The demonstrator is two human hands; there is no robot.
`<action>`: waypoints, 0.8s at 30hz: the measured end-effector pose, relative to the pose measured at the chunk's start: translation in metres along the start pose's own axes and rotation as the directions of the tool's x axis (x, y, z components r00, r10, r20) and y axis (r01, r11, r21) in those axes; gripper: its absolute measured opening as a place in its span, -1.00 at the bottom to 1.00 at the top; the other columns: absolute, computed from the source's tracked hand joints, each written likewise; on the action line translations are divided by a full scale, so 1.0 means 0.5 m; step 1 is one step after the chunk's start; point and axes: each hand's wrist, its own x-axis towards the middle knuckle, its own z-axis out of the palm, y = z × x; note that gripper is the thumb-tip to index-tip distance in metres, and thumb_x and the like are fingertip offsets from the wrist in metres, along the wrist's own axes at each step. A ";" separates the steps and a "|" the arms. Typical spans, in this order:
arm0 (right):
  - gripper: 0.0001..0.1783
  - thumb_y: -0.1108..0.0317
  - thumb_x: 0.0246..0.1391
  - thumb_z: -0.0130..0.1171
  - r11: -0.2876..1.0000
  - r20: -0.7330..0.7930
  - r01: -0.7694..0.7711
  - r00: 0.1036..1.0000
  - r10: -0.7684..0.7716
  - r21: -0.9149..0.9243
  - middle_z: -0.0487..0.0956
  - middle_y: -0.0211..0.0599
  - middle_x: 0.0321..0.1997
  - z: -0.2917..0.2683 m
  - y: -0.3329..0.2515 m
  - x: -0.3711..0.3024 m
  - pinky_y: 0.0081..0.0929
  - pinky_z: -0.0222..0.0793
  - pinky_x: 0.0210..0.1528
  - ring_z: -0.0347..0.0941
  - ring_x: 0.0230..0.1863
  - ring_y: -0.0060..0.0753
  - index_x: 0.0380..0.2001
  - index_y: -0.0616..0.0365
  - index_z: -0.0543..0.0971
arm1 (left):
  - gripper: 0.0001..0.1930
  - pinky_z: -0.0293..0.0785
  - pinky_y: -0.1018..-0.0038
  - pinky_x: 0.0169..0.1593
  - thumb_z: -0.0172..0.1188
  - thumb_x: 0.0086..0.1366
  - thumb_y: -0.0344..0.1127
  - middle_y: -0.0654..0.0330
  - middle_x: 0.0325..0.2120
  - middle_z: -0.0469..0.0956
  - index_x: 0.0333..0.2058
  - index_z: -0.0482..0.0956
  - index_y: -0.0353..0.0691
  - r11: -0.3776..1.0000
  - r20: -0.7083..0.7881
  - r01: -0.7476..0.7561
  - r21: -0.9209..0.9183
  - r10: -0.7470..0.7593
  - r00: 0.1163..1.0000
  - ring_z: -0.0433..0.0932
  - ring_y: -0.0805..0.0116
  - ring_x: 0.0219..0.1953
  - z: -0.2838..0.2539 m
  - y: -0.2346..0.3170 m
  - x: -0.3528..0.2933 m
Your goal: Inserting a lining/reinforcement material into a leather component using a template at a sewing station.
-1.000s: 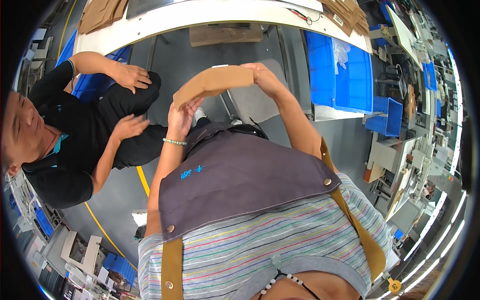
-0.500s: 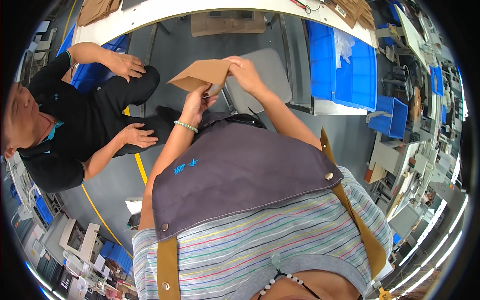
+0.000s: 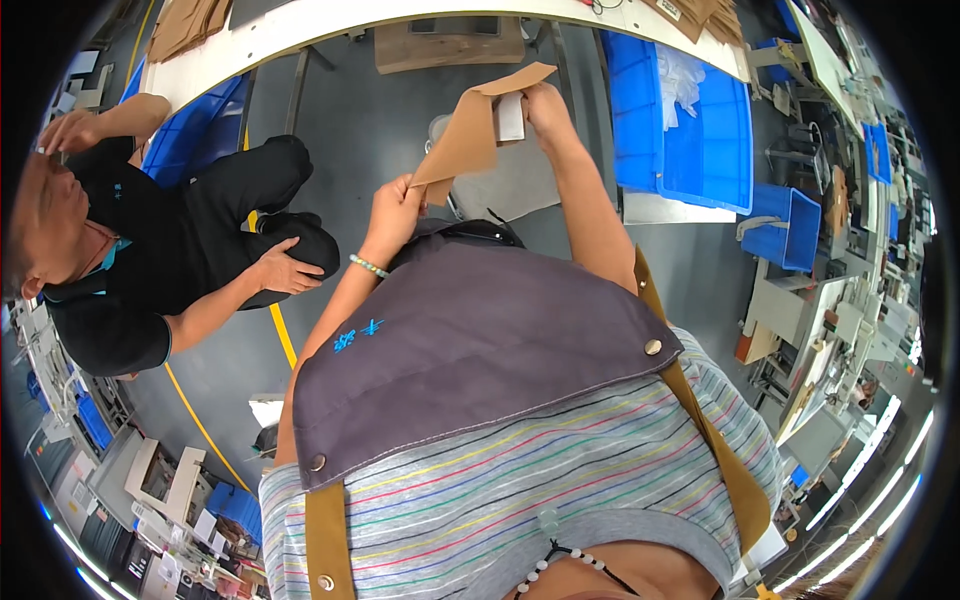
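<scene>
Brown paper piece [image 3: 465, 140]: held up in the air between the two hands, over the grey seat [image 3: 510, 185] and apart from the worktable [image 3: 400, 22].
Left hand [image 3: 393, 215]: pinching the near, lower-left end, thumb and fingers pressed together at the corner.
Near end: narrow, pointing back toward the person; a sound place to hold, being close to a corner.
Long axis: slants from the near left to the far right, rising away from the body.
Broad middle: bowed and angled rather than flat; it looks light and thin, stiff enough to keep a bend, probably easy to crease or tear and only mildly slippery.
White piece [image 3: 509, 117]: against the paper's right part, just beside the right fingers.
Far end: a pointed corner aiming right.
Right hand [image 3: 545, 112]: fingers curled in and closed on the far-right part; whether they also pinch the white piece, I cannot tell.
</scene>
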 end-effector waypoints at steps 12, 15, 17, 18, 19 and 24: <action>-0.64 0.27 0.13 0.24 0.821 0.457 -0.379 0.874 0.167 0.426 0.69 -0.23 -0.02 -0.056 0.006 -0.079 -0.25 0.51 0.19 0.62 0.01 -0.34 -0.05 0.23 0.61 | -0.38 0.56 0.33 0.16 -0.10 0.61 0.21 0.03 -0.04 0.65 0.12 0.56 -0.31 0.822 0.246 0.322 -0.470 -0.229 0.942 0.64 0.17 0.00 -0.026 0.011 0.057; -0.62 0.29 0.16 0.22 0.756 0.406 -0.355 0.905 0.130 0.550 0.65 -0.16 0.04 -0.056 0.023 -0.103 -0.23 0.44 0.28 0.59 0.08 -0.26 -0.01 0.30 0.58 | -0.33 0.55 0.35 0.16 -0.02 0.55 0.29 0.06 -0.03 0.65 0.12 0.56 -0.30 0.773 0.303 0.370 -0.515 -0.239 0.922 0.64 0.25 0.00 -0.002 0.063 0.056; -0.62 0.29 0.16 0.21 0.781 0.361 -0.302 0.926 0.105 0.546 0.65 -0.16 0.03 -0.059 0.032 -0.117 -0.21 0.44 0.28 0.59 0.09 -0.23 -0.01 0.29 0.58 | -0.43 0.60 0.43 0.02 0.19 0.49 0.20 0.15 -0.11 0.67 0.06 0.58 -0.27 0.642 0.461 0.493 -0.587 -0.236 0.855 0.65 0.35 -0.09 0.014 0.107 0.044; -0.62 0.29 0.17 0.20 0.811 0.330 -0.247 0.941 0.071 0.530 0.65 -0.16 0.03 -0.057 0.025 -0.122 -0.19 0.43 0.29 0.58 0.10 -0.21 -0.01 0.29 0.58 | -0.43 0.60 0.43 0.02 0.19 0.49 0.20 0.15 -0.11 0.67 0.06 0.58 -0.27 0.643 0.459 0.492 -0.587 -0.236 0.856 0.65 0.35 -0.09 0.022 0.102 0.042; -0.62 0.29 0.17 0.20 0.811 0.332 -0.247 0.941 0.070 0.531 0.65 -0.16 0.03 -0.057 0.018 -0.128 -0.19 0.43 0.29 0.58 0.10 -0.21 -0.01 0.29 0.58 | -0.53 0.61 0.48 -0.07 0.27 0.46 0.07 0.19 -0.18 0.66 0.02 0.59 -0.25 0.655 0.422 0.494 -0.572 -0.281 0.862 0.65 0.39 -0.14 0.032 0.088 0.045; -0.56 0.25 0.20 0.15 0.679 0.228 -0.222 0.970 0.082 0.700 0.69 -0.08 0.05 -0.088 0.019 -0.136 -0.14 0.44 0.29 0.61 0.11 -0.15 0.03 0.37 0.62 | -0.84 0.57 0.63 -0.31 0.35 0.43 -0.35 0.27 -0.43 0.61 -0.14 0.56 -0.23 0.568 0.294 0.340 -0.750 -0.175 0.940 0.62 0.53 -0.37 0.060 0.047 0.050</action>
